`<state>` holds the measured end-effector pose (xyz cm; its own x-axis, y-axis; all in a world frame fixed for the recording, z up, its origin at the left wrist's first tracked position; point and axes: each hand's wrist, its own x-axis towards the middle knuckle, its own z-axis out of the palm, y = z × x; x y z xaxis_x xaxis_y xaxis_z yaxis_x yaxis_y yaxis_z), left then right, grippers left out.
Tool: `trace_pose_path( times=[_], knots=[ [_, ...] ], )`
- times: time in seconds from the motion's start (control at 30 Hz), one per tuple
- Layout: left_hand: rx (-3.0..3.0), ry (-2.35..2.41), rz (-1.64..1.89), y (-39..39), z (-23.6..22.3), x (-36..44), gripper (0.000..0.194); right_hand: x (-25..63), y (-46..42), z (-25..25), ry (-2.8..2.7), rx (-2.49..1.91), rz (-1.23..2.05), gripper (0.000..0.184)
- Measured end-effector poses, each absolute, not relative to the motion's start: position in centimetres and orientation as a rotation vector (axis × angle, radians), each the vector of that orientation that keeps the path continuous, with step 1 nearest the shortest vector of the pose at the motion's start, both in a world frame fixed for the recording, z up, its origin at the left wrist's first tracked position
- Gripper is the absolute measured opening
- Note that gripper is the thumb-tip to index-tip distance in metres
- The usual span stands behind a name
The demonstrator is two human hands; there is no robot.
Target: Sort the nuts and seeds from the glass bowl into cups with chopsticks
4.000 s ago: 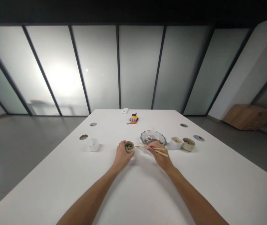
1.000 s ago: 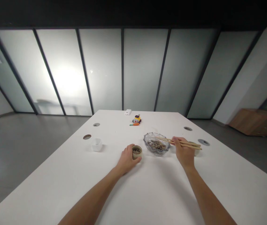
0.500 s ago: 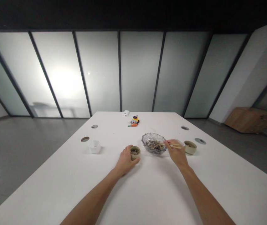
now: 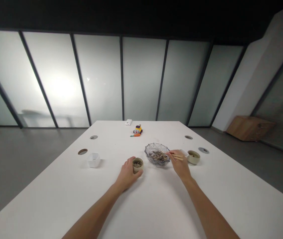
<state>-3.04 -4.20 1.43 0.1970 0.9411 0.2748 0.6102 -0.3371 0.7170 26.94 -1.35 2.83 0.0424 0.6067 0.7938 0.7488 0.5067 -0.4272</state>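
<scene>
My left hand (image 4: pixel 127 173) is wrapped around the side of a small beige-green cup (image 4: pixel 139 168), which stands on the white table (image 4: pixel 146 205). Dark, seed-like bits (image 4: pixel 137 164) lie inside that cup. To its right is a clear faceted glass bowl (image 4: pixel 153 146) holding a heap of similar dark bits (image 4: pixel 159 156). My right hand (image 4: pixel 179 165) grips a pair of wooden chopsticks (image 4: pixel 177 156) at the bowl's right rim. Their tips are too small to make out. Just past this hand sits a second beige-green cup (image 4: pixel 193 158) with some bits in it.
A white translucent container (image 4: pixel 94 160) stands at left, and another white container (image 4: pixel 184 153) is partly hidden behind my right hand. Farther back are a yellow toy car (image 4: pixel 138 129), a toy carrot (image 4: pixel 135 135) and a white box (image 4: pixel 128 122). Round holes (image 4: pixel 83 151) pierce the tabletop.
The whole view has shifted, so things on the table appear farther left. My left hand stays on the cup. My right hand keeps the chopsticks by the bowl's right side.
</scene>
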Motion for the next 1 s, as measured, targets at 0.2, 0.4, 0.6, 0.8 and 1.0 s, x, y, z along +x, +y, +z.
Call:
trace_pose_path(
  times=[0.2, 0.4, 0.6, 0.8, 1.0],
  knots=[
    [2.020, 1.434, 0.964, -4.1, 1.3, -3.0, 0.062, 26.7, -1.7, 3.1, -1.656, -1.186, -0.113, 0.052],
    [2.005, 1.432, 0.997, -4.1, 1.1, -2.9, 0.062, 26.7, -1.9, 4.2, -1.395, -1.165, 0.008, 0.046],
    [2.022, 1.458, 0.994, -4.2, 1.1, -2.7, 0.064, 23.1, -3.2, 5.6, -1.187, -0.952, 0.555, 0.042],
    [2.005, 1.477, 0.979, -4.3, 1.4, -2.6, 0.065, 22.0, -4.7, 6.6, -1.408, -1.060, 0.414, 0.046],
    [2.012, 1.456, 0.963, -4.4, 1.5, -2.7, 0.066, 25.5, -3.3, 5.9, -1.491, -1.169, -0.059, 0.047]
  ],
)
